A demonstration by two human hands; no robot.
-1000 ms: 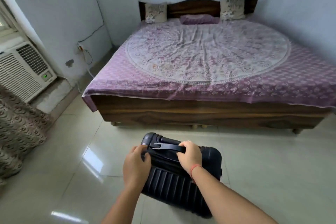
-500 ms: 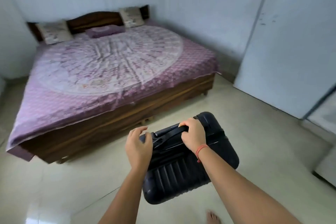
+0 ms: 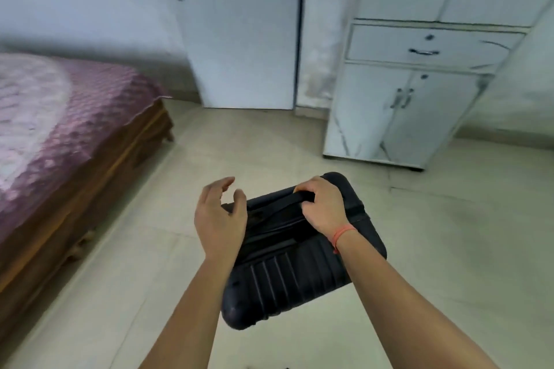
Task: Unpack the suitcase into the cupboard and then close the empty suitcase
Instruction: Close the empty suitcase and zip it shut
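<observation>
A closed black ribbed hard-shell suitcase (image 3: 287,278) hangs low in the middle of the head view, above the tiled floor. My right hand (image 3: 322,207), with an orange thread at the wrist, is shut on the suitcase's top handle. Just left of the handle, my left hand (image 3: 220,219) hovers with fingers spread, holding nothing. The white cupboard (image 3: 404,111) stands ahead at the right, with a drawer above two closed lower doors and tall doors on top.
A wooden bed (image 3: 60,141) with a purple patterned cover fills the left side. A white door (image 3: 242,30) stands in the far wall beside the cupboard. Pale floor tiles (image 3: 449,249) stretch between the suitcase and the cupboard.
The view has swung right from the bed to the cupboard, with the suitcase carried along. My left hand has come off the suitcase and opened; my right hand keeps the handle.
</observation>
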